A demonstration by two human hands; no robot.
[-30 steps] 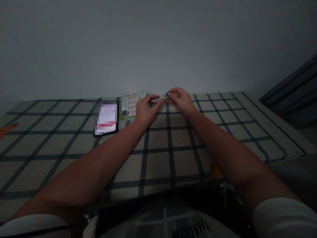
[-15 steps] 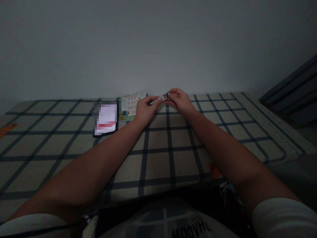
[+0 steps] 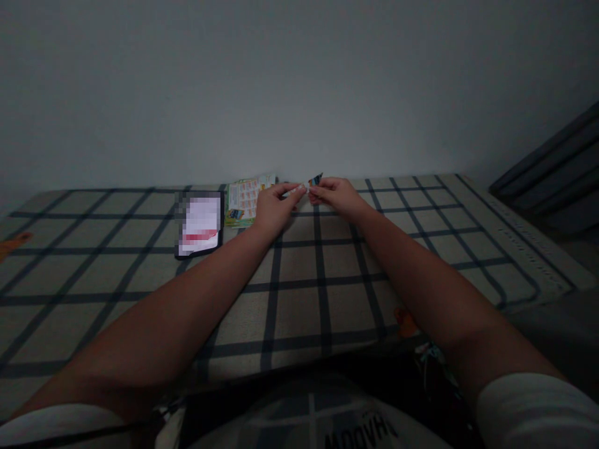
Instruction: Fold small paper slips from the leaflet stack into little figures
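Between my fingertips, a little above the checked cloth, is a narrow folded strip of printed paper, white with coloured patches. My left hand pinches its left end between thumb and fingers. At the other end my right hand pinches it, and a dark blue pointed piece of the paper sticks up beside those fingers. My fingers hide much of the strip. Just left of my left hand lies a stack of printed sheets, green-edged with rows of small orange boxes.
A dark-framed tablet with a bright, blurred-out screen lies left of the sheets. The blue-checked cloth covers the surface up to a grey wall. Dark folded fabric hangs at the right.
My right fingers have shifted slightly left and down along the strip. The dark pointed end now stands up clear of them. My left hand has stayed nearly in place.
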